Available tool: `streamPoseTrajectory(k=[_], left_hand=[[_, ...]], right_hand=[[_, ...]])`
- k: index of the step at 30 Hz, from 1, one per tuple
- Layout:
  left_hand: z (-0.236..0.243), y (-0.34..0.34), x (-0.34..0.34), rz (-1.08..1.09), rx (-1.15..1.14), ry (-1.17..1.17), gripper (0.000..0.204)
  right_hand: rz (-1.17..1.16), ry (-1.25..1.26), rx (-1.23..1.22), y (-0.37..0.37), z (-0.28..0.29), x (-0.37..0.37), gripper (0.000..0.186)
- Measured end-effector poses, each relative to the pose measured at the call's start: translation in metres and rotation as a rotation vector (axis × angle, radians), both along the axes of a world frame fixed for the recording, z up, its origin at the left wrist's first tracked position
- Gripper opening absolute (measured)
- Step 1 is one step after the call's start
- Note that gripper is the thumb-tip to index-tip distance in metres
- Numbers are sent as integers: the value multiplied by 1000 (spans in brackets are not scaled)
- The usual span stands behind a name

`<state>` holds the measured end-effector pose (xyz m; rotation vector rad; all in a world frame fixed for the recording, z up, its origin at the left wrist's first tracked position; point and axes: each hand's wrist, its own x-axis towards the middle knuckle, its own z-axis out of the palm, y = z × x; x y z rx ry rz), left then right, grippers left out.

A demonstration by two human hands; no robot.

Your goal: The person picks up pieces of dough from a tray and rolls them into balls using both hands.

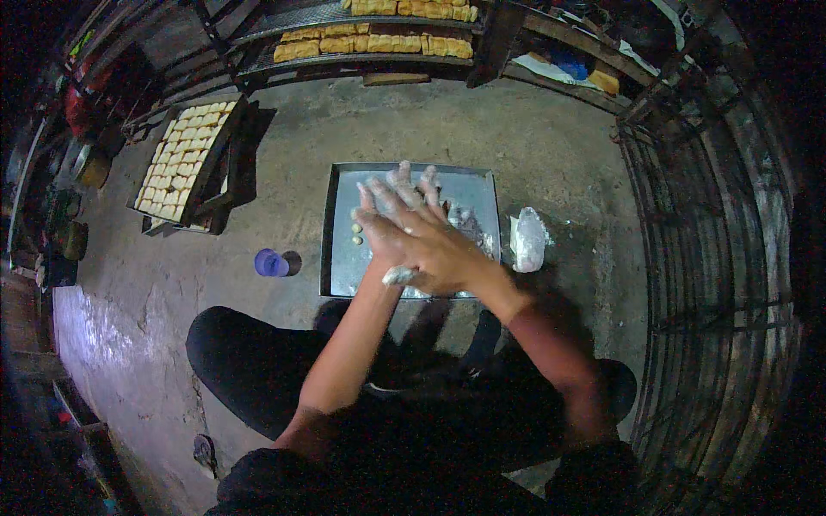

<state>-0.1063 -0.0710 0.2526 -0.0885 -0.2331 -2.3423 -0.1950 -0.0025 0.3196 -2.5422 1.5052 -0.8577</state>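
My left hand [387,236] and my right hand [434,254] are pressed together above a shallow metal tray [346,275]. The right one lies across the left and hides much of it. Whitish, flour-like powder coats the fingers, which are stretched out. Whether anything sits between the palms is hidden. On the tray, just left of my hands, lie small pale dough balls [357,230]. Loose white powder [483,225] is scattered over the tray's right part. Beside the tray's right edge rests a white bag [532,241], with powder on the floor around it.
A purple cup [271,263] stands on the floor left of the tray. Farther left, a tray of pale bread rolls [185,159] rests on a stacked tray. Racks with browned bread [374,45] line the back. A dark metal rack [714,258] runs along the right.
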Motion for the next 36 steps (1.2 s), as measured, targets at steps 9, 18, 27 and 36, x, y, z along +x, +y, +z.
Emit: streamPoseTrajectory(k=[9,18,27,36], left_hand=[[20,19,-6,-67,-40,-113,88],[5,6,-9,30,-3,-283,92],[22,18,-2,-145,79,-72,95],[14,40,-16,71,-75,-319,92]], right_hand=[[-291,-177,86,-30,-9,-27,82],[-89,-48,105,-6,0,23,85],[-213,-63,130,-28,-16,-41,81],[-72,-202,83,-22,-7,9,100]])
